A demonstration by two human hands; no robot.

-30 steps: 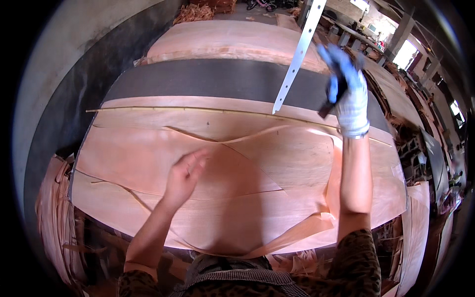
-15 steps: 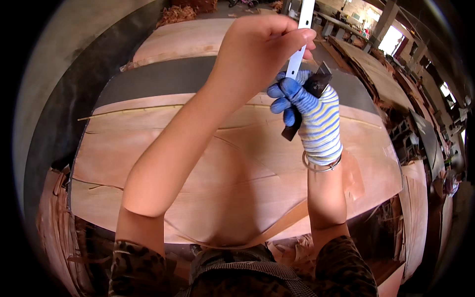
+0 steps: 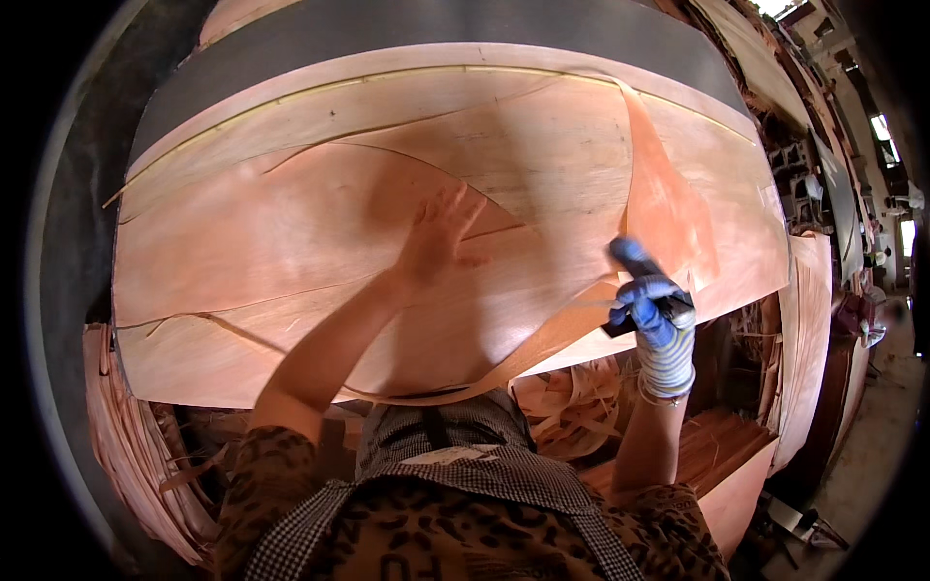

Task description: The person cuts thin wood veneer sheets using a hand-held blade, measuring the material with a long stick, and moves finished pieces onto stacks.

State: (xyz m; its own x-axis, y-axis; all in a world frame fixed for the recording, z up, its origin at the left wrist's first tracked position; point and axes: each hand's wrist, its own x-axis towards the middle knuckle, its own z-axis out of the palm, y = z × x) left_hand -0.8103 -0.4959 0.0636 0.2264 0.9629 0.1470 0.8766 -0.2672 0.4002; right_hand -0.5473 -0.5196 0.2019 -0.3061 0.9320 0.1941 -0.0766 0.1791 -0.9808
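Note:
My bare left hand (image 3: 438, 242) rests with fingers spread on a pale wood veneer sheet (image 3: 242, 218), near a curved split in it. My right hand (image 3: 657, 308), in a striped glove with blue fingers, is closed around a dark flat-bladed tool (image 3: 684, 312). It hovers by the sheet's near right edge; motion blurs the fingers. Just beyond it lies an orange-toned tapering veneer piece (image 3: 668, 208). A long curved veneer strip (image 3: 542, 347) runs along the near edge towards my waist. Across the far side stretches a thin yellowish strip (image 3: 291, 94).
Beyond the veneer is a dark grey board surface (image 3: 436, 34). Veneer scraps (image 3: 567, 402) lie below the near edge. Ragged veneer stacks (image 3: 136, 436) stand at the left, and more sheets (image 3: 809, 339) at the right. A wood stack (image 3: 722, 441) sits near my right forearm.
My left hand has come down from the white holed strip, now out of sight, onto the veneer. My right hand has lowered towards the near right edge with the tool. The view has tilted down.

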